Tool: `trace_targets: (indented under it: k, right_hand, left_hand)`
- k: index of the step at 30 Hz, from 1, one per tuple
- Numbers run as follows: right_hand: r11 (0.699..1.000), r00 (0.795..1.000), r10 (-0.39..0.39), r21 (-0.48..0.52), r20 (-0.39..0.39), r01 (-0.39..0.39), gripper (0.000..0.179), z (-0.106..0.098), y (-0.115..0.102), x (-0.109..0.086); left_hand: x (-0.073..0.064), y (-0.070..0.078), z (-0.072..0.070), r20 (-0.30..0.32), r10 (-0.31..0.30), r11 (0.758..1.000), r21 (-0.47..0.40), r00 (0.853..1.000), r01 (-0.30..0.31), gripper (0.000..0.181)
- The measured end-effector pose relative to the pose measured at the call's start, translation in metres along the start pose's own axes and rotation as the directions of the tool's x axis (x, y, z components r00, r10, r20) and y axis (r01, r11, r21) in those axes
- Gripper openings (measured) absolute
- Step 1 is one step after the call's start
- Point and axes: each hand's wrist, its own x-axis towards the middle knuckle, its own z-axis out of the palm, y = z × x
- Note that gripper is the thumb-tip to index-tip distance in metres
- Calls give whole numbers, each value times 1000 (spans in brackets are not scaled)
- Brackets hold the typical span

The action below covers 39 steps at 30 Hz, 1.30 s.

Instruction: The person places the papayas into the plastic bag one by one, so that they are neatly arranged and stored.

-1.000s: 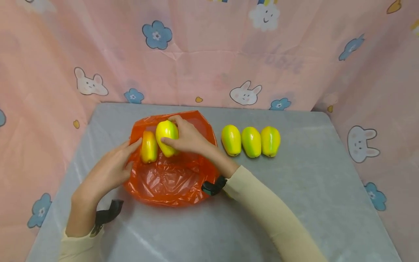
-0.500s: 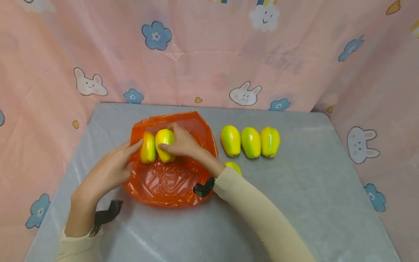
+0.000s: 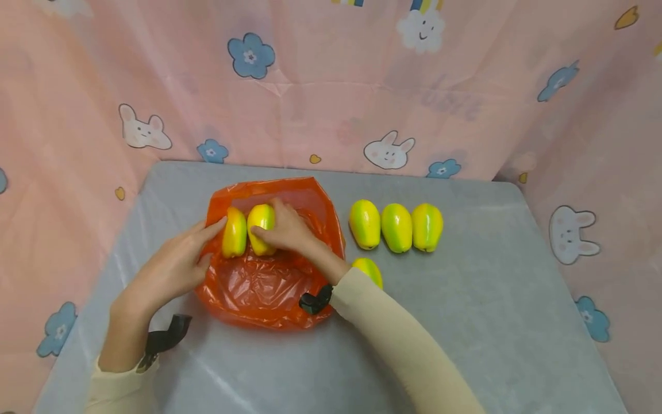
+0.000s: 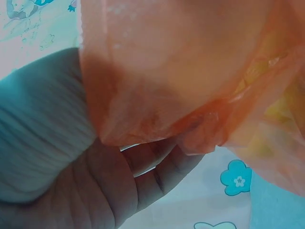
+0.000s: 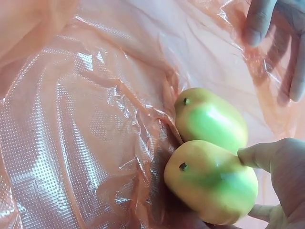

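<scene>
An orange-red plastic bag [image 3: 264, 284] lies with its mouth wide on the grey table. My left hand [image 3: 176, 267] holds its left rim; in the left wrist view the film hangs in front of the fingers [image 4: 164, 174]. Inside, one yellow-green mango [image 3: 234, 233] lies by the left wall. Beside it, my right hand [image 3: 287, 227] grips a second mango [image 3: 261, 230] between thumb and fingers. Seen from the right wrist, this gripped mango [image 5: 212, 183] touches the other mango [image 5: 212, 117], and both rest against the crinkled film.
Three mangoes stand in a row right of the bag, the middle mango [image 3: 396, 228] among them. Another mango [image 3: 368, 272] sits nearer, partly behind the right sleeve [image 3: 398, 339]. A pink patterned curtain [image 3: 310, 86] surrounds the table [image 3: 491, 299].
My right hand has lowered its mango into the bag beside the first one. The mango near the right sleeve has come into view. My left hand stays at the rim.
</scene>
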Motion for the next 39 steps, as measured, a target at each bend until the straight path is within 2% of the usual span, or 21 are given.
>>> trace_targets:
  k: [8, 14, 18, 25, 33, 39]
  right_hand:
    - [996, 999, 23, -83, 23, -21, 78, -5, -2, -6]
    - [995, 999, 25, -97, 42, -21, 81, -15, -4, -17]
    - [996, 999, 5, -88, 39, -2, 83, -20, -3, -26]
    - [994, 995, -85, -71, 42, 88, 82, -29, -3, -42]
    - [988, 988, -152, -5, -23, 152, 73, -37, 2, -66]
    - [980, 972, -198, -1, -123, 200, 68, -41, 2, -87]
  left_hand:
    - [-1, -2, -1, -4, 12, 1000, 3, 1000, -12, 75]
    - [1, -2, 0, 1, 0, 1000, -3, 1000, 0, 74]
    - [1, -1, 1, 9, 0, 1000, -2, 1000, 0, 73]
    - [0, -1, 1, 9, -13, 1000, -7, 1000, 13, 73]
    - [-2, -3, 1, 0, -10, 1000, -8, 1000, 10, 72]
    - [-1, -2, 1, 3, -9, 1000, -9, 1000, 9, 71]
